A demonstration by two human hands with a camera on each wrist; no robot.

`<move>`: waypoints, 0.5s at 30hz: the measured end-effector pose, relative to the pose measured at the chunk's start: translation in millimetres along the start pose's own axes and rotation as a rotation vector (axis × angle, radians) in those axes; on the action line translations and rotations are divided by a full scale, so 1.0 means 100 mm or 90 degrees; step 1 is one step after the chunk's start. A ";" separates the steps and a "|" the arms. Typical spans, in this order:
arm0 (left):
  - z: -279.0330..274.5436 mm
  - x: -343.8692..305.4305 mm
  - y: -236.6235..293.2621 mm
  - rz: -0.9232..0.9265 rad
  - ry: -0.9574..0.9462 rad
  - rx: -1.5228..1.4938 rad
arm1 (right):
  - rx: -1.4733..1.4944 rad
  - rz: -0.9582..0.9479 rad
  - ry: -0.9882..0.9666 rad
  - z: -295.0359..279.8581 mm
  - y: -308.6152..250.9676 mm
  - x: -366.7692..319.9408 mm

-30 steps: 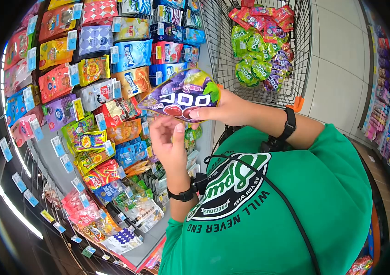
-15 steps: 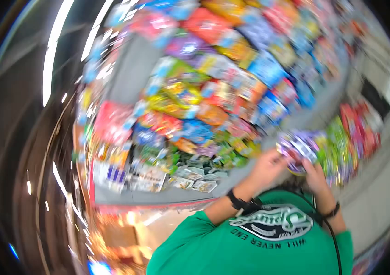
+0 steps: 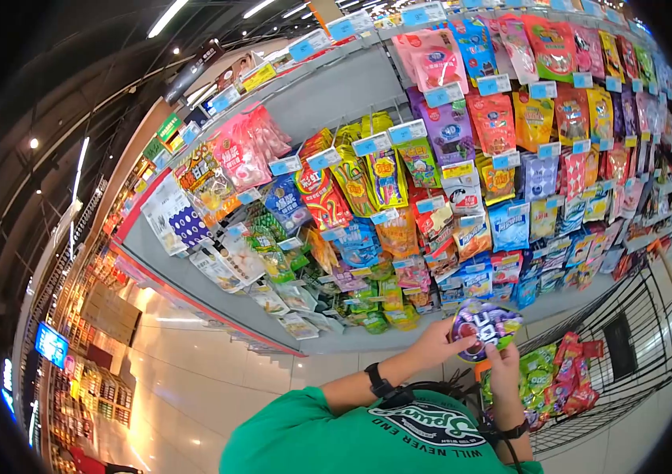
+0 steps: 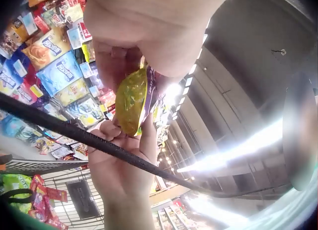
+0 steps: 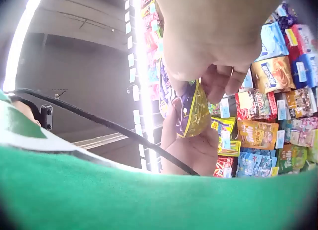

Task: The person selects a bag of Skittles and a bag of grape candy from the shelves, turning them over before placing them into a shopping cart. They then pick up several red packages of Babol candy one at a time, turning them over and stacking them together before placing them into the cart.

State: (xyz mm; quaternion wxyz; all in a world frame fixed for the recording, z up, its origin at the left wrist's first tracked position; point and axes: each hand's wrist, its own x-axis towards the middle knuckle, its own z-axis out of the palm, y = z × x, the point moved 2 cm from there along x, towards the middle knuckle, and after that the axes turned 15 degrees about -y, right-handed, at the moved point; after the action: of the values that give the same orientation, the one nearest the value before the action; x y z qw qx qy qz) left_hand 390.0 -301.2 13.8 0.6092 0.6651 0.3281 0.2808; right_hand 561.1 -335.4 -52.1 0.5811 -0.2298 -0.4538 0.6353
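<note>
A purple candy bag (image 3: 485, 329) with white lettering is held between both hands, in front of the body at the lower right of the head view. My left hand (image 3: 436, 345) grips its left side, thumb across the printed face. My right hand (image 3: 504, 367) pinches the lower right edge. The bag's yellow-green side (image 4: 131, 103) faces the left wrist camera, below my left hand (image 4: 144, 34) and above my right hand (image 4: 121, 170). In the right wrist view the bag (image 5: 195, 111) sits between my right hand (image 5: 211, 39) and left hand (image 5: 191, 153).
Hanging candy packets (image 3: 439, 59) fill a grey shelf unit (image 3: 336, 95) ahead, with a red lower edge. A wire shopping cart (image 3: 644, 347) holding green bags (image 3: 537, 371) and red bags (image 3: 577, 375) stands close at the right. Tiled floor (image 3: 194, 371) lies to the left.
The head view has swung left, bringing in the shelf's end and the aisle beyond; the cart now appears lower right. Both hands still hold the purple bag, which shows at a different angle.
</note>
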 end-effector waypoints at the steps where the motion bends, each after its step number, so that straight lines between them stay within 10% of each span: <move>1: -0.02 0.00 0.04 0.028 0.030 0.096 | -0.005 0.008 0.003 0.02 0.05 0.02; 15: -0.12 -0.06 0.02 -0.045 -0.004 0.018 | -0.004 0.008 -0.012 0.11 0.12 0.13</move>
State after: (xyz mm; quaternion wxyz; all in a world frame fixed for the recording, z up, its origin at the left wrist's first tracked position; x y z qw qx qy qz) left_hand 377.5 -298.2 16.7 0.6103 0.6627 0.3531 0.2524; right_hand 542.9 -325.7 -53.8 0.5722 -0.2286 -0.4600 0.6393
